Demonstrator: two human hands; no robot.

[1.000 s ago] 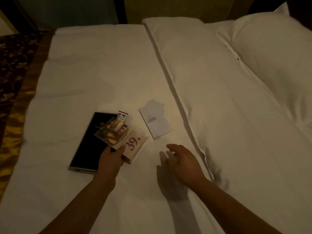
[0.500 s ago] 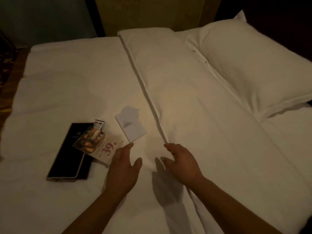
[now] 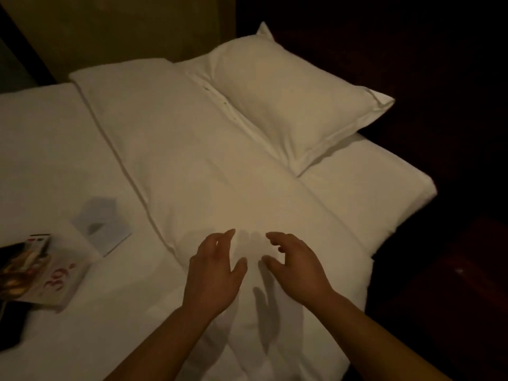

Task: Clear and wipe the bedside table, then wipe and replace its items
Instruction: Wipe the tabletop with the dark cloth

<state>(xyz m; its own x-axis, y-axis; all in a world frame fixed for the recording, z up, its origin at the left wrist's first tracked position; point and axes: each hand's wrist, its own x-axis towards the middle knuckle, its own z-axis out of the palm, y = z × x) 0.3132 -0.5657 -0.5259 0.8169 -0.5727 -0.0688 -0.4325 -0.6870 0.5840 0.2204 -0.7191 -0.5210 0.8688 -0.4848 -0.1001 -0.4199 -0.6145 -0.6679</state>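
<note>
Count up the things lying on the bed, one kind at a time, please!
pillow: 1
white notepad: 1
card marked "39": 1
remote, partly hidden: 1
black folder, cut off by the picture's edge: 1
Total: 5

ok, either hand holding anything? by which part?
Nothing held. Left hand and right hand are both empty, fingers loosely spread over the duvet; the printed card lies untouched at left.
</note>
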